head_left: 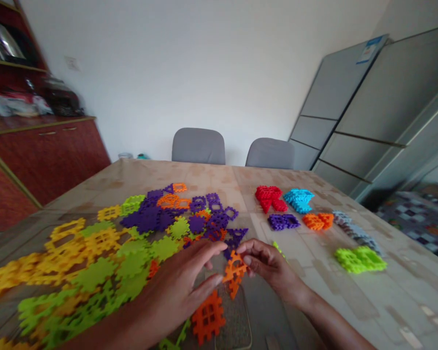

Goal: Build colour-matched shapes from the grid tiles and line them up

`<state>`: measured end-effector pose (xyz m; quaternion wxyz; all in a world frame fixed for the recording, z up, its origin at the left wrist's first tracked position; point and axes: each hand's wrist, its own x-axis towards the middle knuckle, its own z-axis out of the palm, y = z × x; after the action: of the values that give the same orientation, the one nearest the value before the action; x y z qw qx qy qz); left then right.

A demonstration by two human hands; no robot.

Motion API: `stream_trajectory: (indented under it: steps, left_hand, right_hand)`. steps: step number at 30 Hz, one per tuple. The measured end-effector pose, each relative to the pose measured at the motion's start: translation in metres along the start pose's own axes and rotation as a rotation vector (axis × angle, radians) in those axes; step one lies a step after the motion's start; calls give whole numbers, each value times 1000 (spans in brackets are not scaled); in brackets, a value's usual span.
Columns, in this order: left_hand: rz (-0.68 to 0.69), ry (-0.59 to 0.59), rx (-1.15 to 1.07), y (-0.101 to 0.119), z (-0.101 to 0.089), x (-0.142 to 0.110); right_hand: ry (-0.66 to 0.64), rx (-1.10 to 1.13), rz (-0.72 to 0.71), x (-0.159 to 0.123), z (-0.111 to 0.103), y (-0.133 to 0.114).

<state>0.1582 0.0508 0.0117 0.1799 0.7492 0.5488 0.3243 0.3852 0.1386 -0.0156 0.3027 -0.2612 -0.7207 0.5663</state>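
Note:
My right hand [265, 265] pinches an orange plastic building piece [235, 265] with cut-out openings, its thumb and fingers at the piece's right edge. A smaller orange part hangs below it; whether the two are joined I cannot tell. My left hand [191, 272] is open on the other side, fingers stretched and thumb apart. Its thumb tip lies close to the orange piece, and contact is unclear. Below the left hand lies an orange square window piece [209, 317]. A purple triangular piece [237, 236] is just beyond the fingertips.
Loose yellow [102, 240], lime-green [131, 265] and purple [149, 218] pieces spread over the table's left. Sorted stacks stand at right: red [268, 198], blue [299, 200], purple [283, 221], orange [317, 221], grey [357, 233] and green [360, 259]. Two grey chairs [198, 145] stand beyond.

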Motion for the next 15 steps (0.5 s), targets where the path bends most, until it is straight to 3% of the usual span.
stream_trajectory:
  steps: [7,11,15]
  left_hand:
    - [-64,81,104,-34,-39,-37]
    - [-103,131,109,-46,-44,-49]
    - [-89,30,141,-55,-50,-54]
  right_hand:
    - [-171,-508,-85,8,-5,0]
    - [-101,-727,-166,11,-2,-1]
    - [-102,-849,-182,4,-4,-12]
